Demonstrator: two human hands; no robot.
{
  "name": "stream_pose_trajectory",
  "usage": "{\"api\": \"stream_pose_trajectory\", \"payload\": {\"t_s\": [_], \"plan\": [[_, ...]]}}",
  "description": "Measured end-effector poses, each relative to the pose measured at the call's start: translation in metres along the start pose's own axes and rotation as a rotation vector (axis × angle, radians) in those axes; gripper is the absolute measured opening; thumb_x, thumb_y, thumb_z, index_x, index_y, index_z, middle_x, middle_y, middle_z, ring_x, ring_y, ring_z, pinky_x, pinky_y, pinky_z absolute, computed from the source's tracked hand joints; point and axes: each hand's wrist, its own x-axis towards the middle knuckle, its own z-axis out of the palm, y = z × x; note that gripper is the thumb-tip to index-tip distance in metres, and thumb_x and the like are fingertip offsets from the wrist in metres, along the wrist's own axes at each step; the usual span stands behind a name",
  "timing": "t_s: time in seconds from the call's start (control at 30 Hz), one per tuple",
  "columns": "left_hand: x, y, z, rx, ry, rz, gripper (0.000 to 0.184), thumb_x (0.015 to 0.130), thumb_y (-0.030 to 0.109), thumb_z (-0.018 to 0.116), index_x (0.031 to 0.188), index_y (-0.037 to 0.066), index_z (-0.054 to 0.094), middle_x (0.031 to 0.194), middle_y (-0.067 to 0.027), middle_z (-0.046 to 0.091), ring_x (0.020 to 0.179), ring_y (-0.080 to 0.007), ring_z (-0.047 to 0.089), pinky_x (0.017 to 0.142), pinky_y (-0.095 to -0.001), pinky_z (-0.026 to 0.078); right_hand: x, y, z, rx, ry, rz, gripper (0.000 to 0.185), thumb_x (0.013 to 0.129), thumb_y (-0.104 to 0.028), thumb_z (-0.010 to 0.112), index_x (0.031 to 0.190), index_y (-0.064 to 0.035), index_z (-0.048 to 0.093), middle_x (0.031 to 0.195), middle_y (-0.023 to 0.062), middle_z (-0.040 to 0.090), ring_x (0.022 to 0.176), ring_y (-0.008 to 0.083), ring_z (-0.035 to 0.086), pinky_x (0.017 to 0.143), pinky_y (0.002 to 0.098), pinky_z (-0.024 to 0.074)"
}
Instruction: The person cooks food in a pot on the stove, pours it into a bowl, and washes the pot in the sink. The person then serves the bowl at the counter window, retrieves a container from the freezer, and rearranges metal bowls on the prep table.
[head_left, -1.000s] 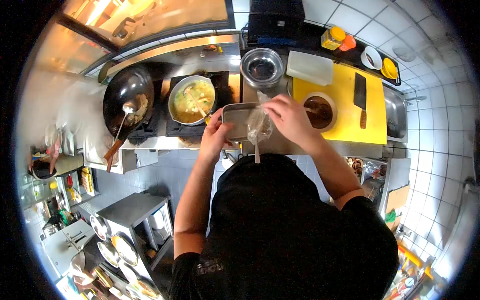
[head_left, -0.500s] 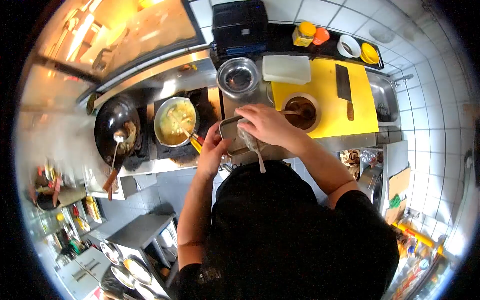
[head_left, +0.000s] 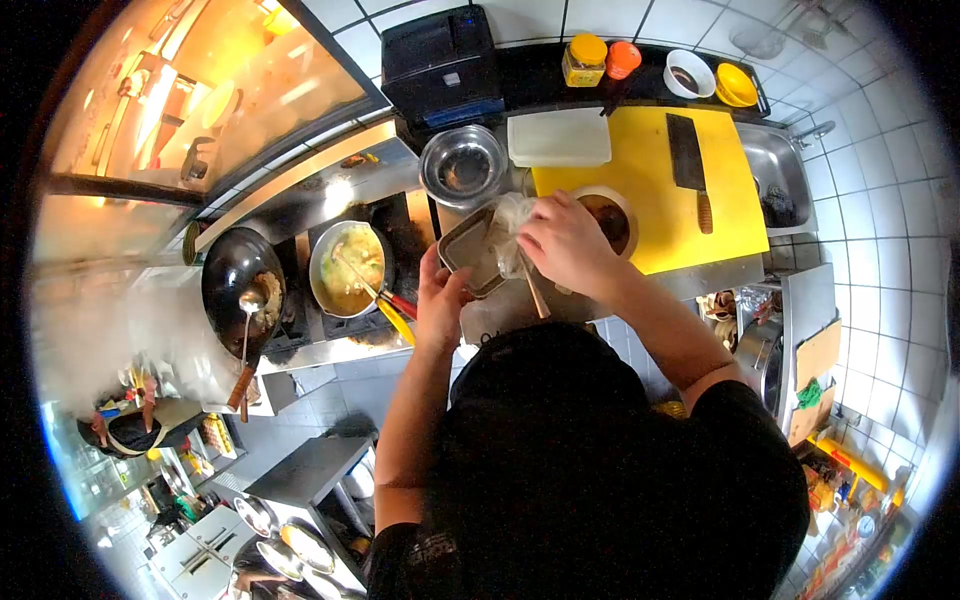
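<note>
My left hand is closed on the near left side of a small rectangular container, which is tilted over the counter. Crumpled clear plastic is pinched in my right hand at the container's right side. From under the plastic sticks out a pale handle, its other end hidden. Just beyond my right hand, a round bowl with dark brown contents stands on the yellow cutting board, partly covered by the hand.
A pot of yellowish food and a black wok with a ladle sit on the stove to the left. Behind are a metal bowl and a white tub. A cleaver lies near the sink.
My right hand has moved right and pulled the plastic up toward the container's right side. The container is tilted more. The whole view has shifted slightly.
</note>
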Motion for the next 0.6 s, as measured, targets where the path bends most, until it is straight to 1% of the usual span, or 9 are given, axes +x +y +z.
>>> {"api": "stream_pose_trajectory", "payload": {"t_s": [0.03, 0.13, 0.23, 0.3, 0.33, 0.43, 0.47, 0.57, 0.6], "plan": [[0.006, -0.004, 0.002, 0.014, 0.006, 0.007, 0.056, 0.093, 0.002, 0.059, 0.144, 0.011, 0.038, 0.116, -0.0113, 0.065, 0.097, -0.0198, 0.067, 0.075, -0.0335, 0.058, -0.003, 0.002, 0.002, 0.004, -0.016, 0.017, 0.014, 0.083, -0.016, 0.073, 0.079, -0.0026, 0.07, 0.096, 0.0112, 0.059, 0.098, 0.0318, 0.057, 0.091, 0.0415, 0.048], [0.013, -0.006, 0.016, -0.053, -0.018, 0.014, 0.062, 0.093, 0.002, 0.06, 0.148, 0.012, 0.033, 0.119, -0.0118, 0.064, 0.1, -0.0197, 0.066, 0.076, -0.0341, 0.057, -0.003, 0.01, 0.006, 0.023, 0.116, 0.022, 0.018, 0.081, -0.016, 0.071, 0.069, -0.0031, 0.066, 0.099, 0.0122, 0.058, 0.1, 0.0337, 0.056, 0.088, 0.0475, 0.0475], [0.02, -0.008, 0.022, -0.02, -0.001, 0.001, 0.068, 0.09, 0.0, 0.06, 0.149, 0.011, 0.03, 0.124, -0.0109, 0.063, 0.105, -0.0205, 0.064, 0.083, -0.0348, 0.054, 0.001, 0.016, -0.003, -0.037, 0.277, 0.033, 0.01, 0.08, -0.01, 0.071, 0.077, -0.0014, 0.067, 0.108, 0.0142, 0.058, 0.1, 0.035, 0.058, 0.089, 0.0468, 0.0477], [0.024, -0.007, 0.032, -0.035, -0.005, 0.013, 0.07, 0.089, -0.001, 0.06, 0.15, 0.011, 0.029, 0.127, -0.0104, 0.061, 0.107, -0.0213, 0.064, 0.086, -0.0346, 0.053, 0.002, 0.029, -0.002, 0.01, 0.139, 0.122, 0.01, 0.08, -0.007, 0.072, 0.087, -0.001, 0.067, 0.114, 0.0158, 0.058, 0.104, 0.0341, 0.058, 0.091, 0.045, 0.0478], [0.023, -0.002, 0.042, -0.065, -0.007, 0.017, 0.071, 0.087, -0.004, 0.057, 0.151, 0.013, 0.03, 0.131, -0.0097, 0.059, 0.113, -0.0233, 0.062, 0.09, -0.0354, 0.053, 0.003, 0.034, -0.002, 0.036, 0.069, 0.166, 0.013, 0.08, -0.005, 0.072, 0.092, -0.0008, 0.068, 0.117, 0.0166, 0.059, 0.106, 0.0337, 0.058, 0.093, 0.0441, 0.0478], [0.032, 0.005, 0.059, -0.155, -0.133, 0.023, 0.07, 0.086, -0.007, 0.052, 0.15, 0.013, 0.032, 0.132, -0.0102, 0.059, 0.116, -0.0258, 0.061, 0.092, -0.0375, 0.053, 0.008, 0.043, -0.01, -0.024, 0.119, 0.141, 0.018, 0.082, -0.005, 0.07, 0.1, -0.0033, 0.067, 0.111, 0.0162, 0.064, 0.106, 0.0325, 0.059, 0.092, 0.043, 0.0488], [0.03, 0.008, 0.066, -0.16, -0.105, -0.006, 0.064, 0.085, -0.008, 0.05, 0.145, 0.01, 0.039, 0.131, -0.0108, 0.059, 0.116, -0.0279, 0.061, 0.092, -0.0414, 0.054, 0.012, 0.046, -0.014, -0.016, 0.138, 0.143, 0.017, 0.082, -0.005, 0.069, 0.099, -0.0041, 0.067, 0.108, 0.0156, 0.065, 0.106, 0.0321, 0.059, 0.093, 0.044, 0.048], [0.044, 0.006, 0.075, -0.23, -0.147, -0.13, 0.054, 0.086, -0.006, 0.052, 0.139, 0.006, 0.045, 0.13, -0.012, 0.059, 0.116, -0.0291, 0.062, 0.09, -0.0438, 0.055, 0.021, 0.059, -0.024, -0.008, 0.156, 0.108, 0.015, 0.082, -0.007, 0.068, 0.097, -0.0063, 0.07, 0.101, 0.0137, 0.069, 0.109, 0.0314, 0.059, 0.098, 0.0475, 0.0444], [0.046, 0.008, 0.084, -0.244, -0.112, -0.118, 0.045, 0.088, -0.003, 0.052, 0.133, 0.005, 0.049, 0.128, -0.0126, 0.06, 0.112, -0.0297, 0.063, 0.09, -0.045, 0.056, 0.025, 0.066, -0.026, -0.021, 0.134, 0.069, 0.014, 0.083, -0.009, 0.067, 0.096, -0.0069, 0.07, 0.1, 0.0129, 0.07, 0.111, 0.0315, 0.059, 0.101, 0.0491, 0.0422]]}}
